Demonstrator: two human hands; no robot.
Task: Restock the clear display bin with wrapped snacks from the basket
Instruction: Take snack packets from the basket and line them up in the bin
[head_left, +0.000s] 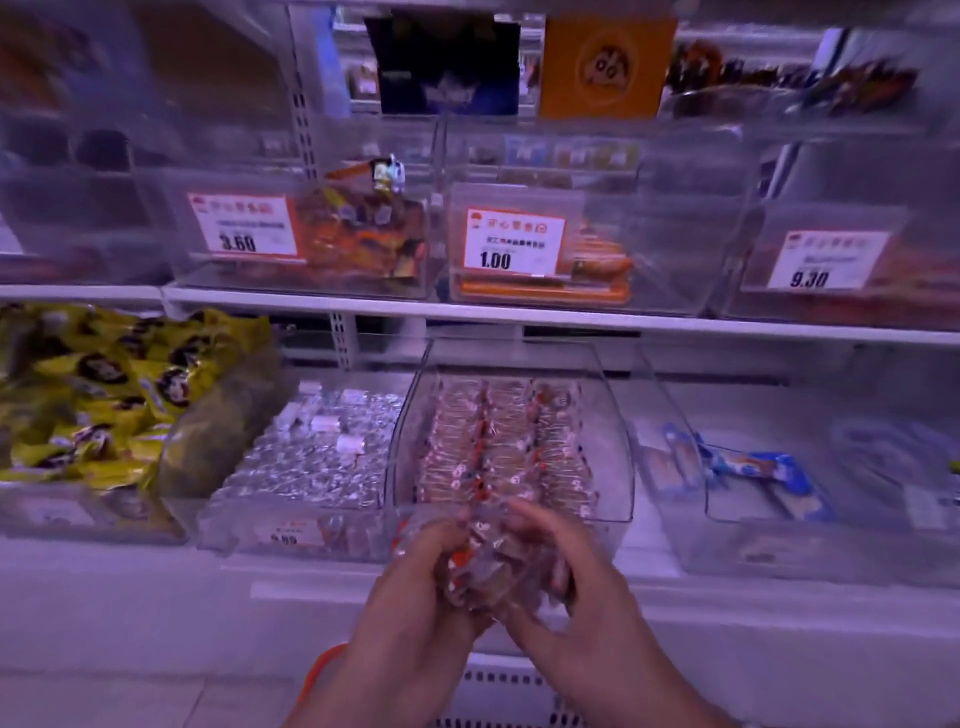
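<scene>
A clear display bin (618, 447) sits on the lower shelf straight ahead, filled with three rows of brown snacks in clear wrappers with red marks (498, 447). Just in front of the bin's near edge, my left hand (415, 587) and my right hand (576, 582) together clutch a bundle of the same wrapped snacks (493, 561). Below my wrists shows a white basket (498, 686) with slotted walls and an orange handle (319, 670); its contents are hidden by my arms.
Left of the bin lies a bin of silver-wrapped pieces (322, 457), then yellow packets (104, 389). To the right stands a bin with blue-and-white packs (763, 478). The upper shelf (519, 314) holds clear bins with price tags 3.60, 1.00 and 9.30.
</scene>
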